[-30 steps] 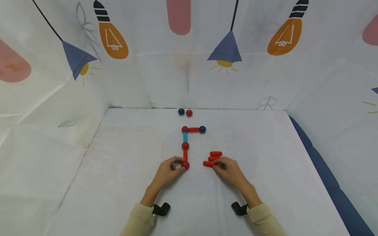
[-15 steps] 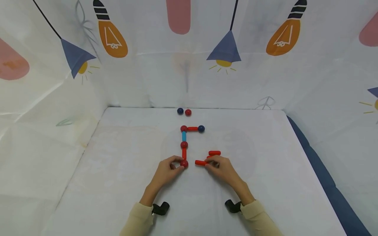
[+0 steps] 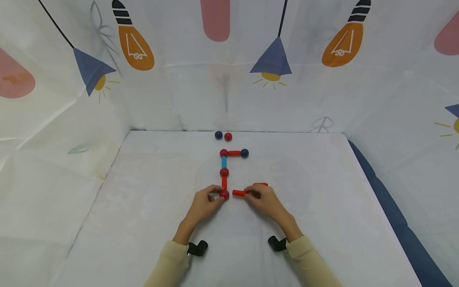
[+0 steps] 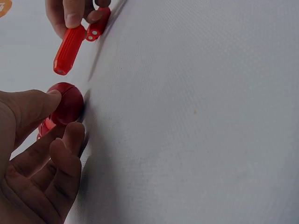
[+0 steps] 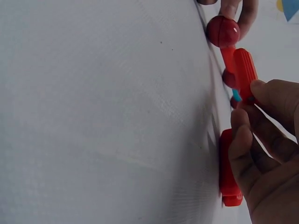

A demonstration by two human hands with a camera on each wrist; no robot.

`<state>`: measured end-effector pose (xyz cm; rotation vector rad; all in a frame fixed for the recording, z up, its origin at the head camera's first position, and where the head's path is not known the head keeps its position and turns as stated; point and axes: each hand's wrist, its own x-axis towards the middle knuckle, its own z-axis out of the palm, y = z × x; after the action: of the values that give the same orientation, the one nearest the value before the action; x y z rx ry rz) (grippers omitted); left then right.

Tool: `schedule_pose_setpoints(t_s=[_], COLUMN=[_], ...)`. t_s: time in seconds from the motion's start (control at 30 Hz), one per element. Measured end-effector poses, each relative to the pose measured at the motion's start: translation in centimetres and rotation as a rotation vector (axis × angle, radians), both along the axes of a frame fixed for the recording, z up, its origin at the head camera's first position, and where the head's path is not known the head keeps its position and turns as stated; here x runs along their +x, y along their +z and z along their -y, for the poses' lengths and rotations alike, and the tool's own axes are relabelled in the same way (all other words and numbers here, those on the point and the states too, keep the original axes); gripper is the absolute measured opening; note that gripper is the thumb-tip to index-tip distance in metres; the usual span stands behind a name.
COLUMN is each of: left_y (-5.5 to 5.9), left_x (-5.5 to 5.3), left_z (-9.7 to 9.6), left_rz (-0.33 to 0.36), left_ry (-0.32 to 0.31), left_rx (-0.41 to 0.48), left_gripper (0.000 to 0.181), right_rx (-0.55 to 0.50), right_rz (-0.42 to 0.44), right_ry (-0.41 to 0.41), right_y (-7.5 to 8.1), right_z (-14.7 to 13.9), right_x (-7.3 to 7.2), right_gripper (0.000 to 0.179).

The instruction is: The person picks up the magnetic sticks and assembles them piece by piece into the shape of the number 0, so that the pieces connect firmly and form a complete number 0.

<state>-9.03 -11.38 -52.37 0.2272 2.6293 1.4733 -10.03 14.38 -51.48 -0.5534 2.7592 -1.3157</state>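
Observation:
In the head view, a chain runs down the white board: a dark blue ball (image 3: 244,153), a red rod (image 3: 234,153), a red ball (image 3: 224,152), a blue rod (image 3: 224,162), a second red ball (image 3: 224,172), another red rod (image 3: 224,183) and the nearest red ball (image 3: 224,195). My left hand (image 3: 203,204) pinches that nearest ball (image 4: 70,105) between thumb and fingers. Between thumb and fingertips of my right hand (image 3: 266,202) is a loose red rod (image 5: 245,70). Its free end points at the pinched ball, a small gap apart.
Spare red rods (image 5: 227,163) lie on the board beneath and beside my right hand, partly hidden by it. A loose dark blue ball (image 3: 218,135) and a loose red ball (image 3: 228,136) rest near the board's far edge. Patterned white cloth (image 3: 179,91) rises behind.
My right hand has carried the red rod left from beside the spare rods, close to the pinched ball. The chain and my left hand have shifted slightly away from me.

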Motion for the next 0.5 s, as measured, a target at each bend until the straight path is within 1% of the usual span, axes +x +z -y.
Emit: schedule_pose_setpoints(t_s=[0.13, 0.27, 0.4, 0.5], left_y=[-0.1, -0.4, -0.6, -0.7], left_x=[-0.6, -1.1, -1.5, -1.6], left_z=[-0.1, 0.0, 0.1, 0.1], left_rz=[-0.005, -0.015, -0.028, -0.029], left_ry=[0.000, -0.001, -0.006, -0.005], left_rx=[-0.006, -0.004, 0.018, 0.036], left_gripper=[0.030, 0.031, 0.031, 0.031], right_rx=[0.010, 0.015, 0.016, 0.010], right_rz=[-0.017, -0.027, 0.010, 0.026], right_ry=[-0.004, -0.025, -0.038, -0.027], right_y=[0.2, 0.0, -0.1, -0.2], right_z=[0.3, 0.4, 0.6, 0.8], right_x=[-0.3, -0.7, -1.0, -1.3], right_gripper=[0.018, 0.018, 0.020, 0.021])
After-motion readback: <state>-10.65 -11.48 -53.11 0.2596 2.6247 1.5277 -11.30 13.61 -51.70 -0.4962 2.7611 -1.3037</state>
